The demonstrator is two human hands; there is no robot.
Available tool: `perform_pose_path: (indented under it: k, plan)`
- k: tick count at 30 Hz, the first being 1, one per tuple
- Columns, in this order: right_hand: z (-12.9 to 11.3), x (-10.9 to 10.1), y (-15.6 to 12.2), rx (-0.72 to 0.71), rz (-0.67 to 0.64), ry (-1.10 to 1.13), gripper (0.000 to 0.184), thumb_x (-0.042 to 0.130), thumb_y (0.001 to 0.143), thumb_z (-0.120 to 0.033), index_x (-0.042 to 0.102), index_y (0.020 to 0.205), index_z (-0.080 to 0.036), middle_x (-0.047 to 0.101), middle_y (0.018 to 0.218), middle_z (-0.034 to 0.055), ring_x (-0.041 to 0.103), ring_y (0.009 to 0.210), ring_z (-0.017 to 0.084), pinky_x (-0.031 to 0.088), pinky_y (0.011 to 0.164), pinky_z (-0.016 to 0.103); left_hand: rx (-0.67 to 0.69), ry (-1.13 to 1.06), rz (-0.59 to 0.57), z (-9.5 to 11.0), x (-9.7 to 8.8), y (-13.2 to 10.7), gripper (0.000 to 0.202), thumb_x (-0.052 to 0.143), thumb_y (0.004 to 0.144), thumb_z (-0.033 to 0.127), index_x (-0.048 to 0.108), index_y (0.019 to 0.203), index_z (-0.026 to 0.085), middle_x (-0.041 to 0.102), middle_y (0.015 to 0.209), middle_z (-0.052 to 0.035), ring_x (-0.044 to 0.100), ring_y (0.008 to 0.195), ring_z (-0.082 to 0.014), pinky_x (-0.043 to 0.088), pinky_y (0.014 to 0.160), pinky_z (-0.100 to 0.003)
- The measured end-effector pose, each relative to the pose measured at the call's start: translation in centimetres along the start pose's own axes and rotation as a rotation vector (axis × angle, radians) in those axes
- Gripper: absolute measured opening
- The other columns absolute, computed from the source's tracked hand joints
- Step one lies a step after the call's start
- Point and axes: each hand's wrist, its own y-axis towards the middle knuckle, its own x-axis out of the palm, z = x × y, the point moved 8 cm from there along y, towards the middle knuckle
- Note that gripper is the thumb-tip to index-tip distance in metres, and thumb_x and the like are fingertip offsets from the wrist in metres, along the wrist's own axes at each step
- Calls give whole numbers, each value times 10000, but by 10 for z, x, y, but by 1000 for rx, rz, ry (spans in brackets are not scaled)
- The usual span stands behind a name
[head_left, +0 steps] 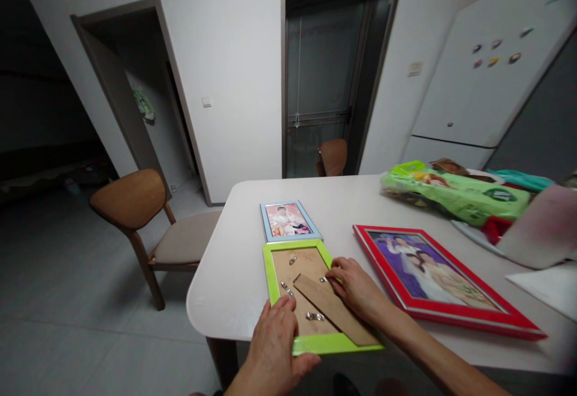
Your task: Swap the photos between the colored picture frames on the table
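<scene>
A lime-green picture frame [336, 344] lies face down at the table's near edge, its brown backing board [311, 258] showing. My left hand [277, 342] grips the lower left corner, thumb along the near border and fingers over the left side. On the right side, the bent fingers of my right hand [354, 285] close at a small metal clip [323, 279]. More clips, such as a silver clip [314, 316], sit around the backing. The brown stand leg [333, 310] runs slantwise across the board, partly beneath my right hand.
Just beyond stands a light-blue framed photo [285, 220], lying face up. A large red framed photo [433, 270] is right of my right forearm. Green packaging [455, 188] lies at the back right of the white table [234, 252]. A wooden chair [135, 204] stands left.
</scene>
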Motion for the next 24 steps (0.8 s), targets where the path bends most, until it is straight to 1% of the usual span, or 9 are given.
perform_pose_path:
  k: [5,7,9,11,14,16,19,24]
  plan:
    - [6,1,-6,-22,25,29,245,409,743,-219,650,767,-178,543,836,81,472,816,186,372,742,303,20,-20,15,-2,1,-3,481,668,585,340,498,994,152,420,1239,-108,322,1169,-227,230,980,-435]
    - [5,0,-11,-25,46,22,265,397,756,-238,650,809,-182,546,878,92,473,846,196,376,759,321,29,-23,16,-4,0,-3,485,673,581,336,500,994,149,418,1241,-108,324,1168,-230,232,980,-434]
    - [-3,-4,-18,-24,101,6,282,396,759,-253,633,896,-184,535,959,109,460,901,215,372,780,346,37,-24,15,-6,-1,-3,486,681,572,325,502,986,144,419,1239,-114,333,1163,-240,242,975,-438]
    - [-21,-6,-27,-66,125,5,286,408,753,-249,609,950,-202,525,1009,108,449,930,222,369,782,361,51,-32,23,-7,-2,-3,484,682,570,325,502,979,140,422,1235,-123,339,1158,-247,254,969,-439]
    - [-58,-1,-39,-183,51,40,256,416,750,-224,607,919,-250,541,966,74,451,909,204,371,759,354,70,-52,49,-9,-4,-3,438,685,566,318,516,930,143,431,1226,-124,342,1156,-247,266,966,-424]
    - [-73,-1,-44,-223,16,53,251,418,753,-216,600,917,-269,536,959,63,439,919,202,362,768,360,77,-62,58,-10,-4,-3,416,693,557,300,521,903,147,438,1221,-120,341,1157,-244,268,966,-416]
    - [-81,-3,-47,-255,-7,64,263,422,752,-206,587,941,-287,514,1001,59,410,959,206,341,798,380,85,-71,55,-11,-3,-3,398,698,553,308,523,876,157,441,1219,-112,341,1158,-242,271,963,-420]
    - [-83,-6,-54,-319,-91,93,260,422,738,-172,595,901,-278,499,1017,50,402,976,197,326,822,379,92,-86,68,-12,-4,-3,367,701,552,306,524,840,163,443,1219,-106,340,1157,-240,271,965,-416]
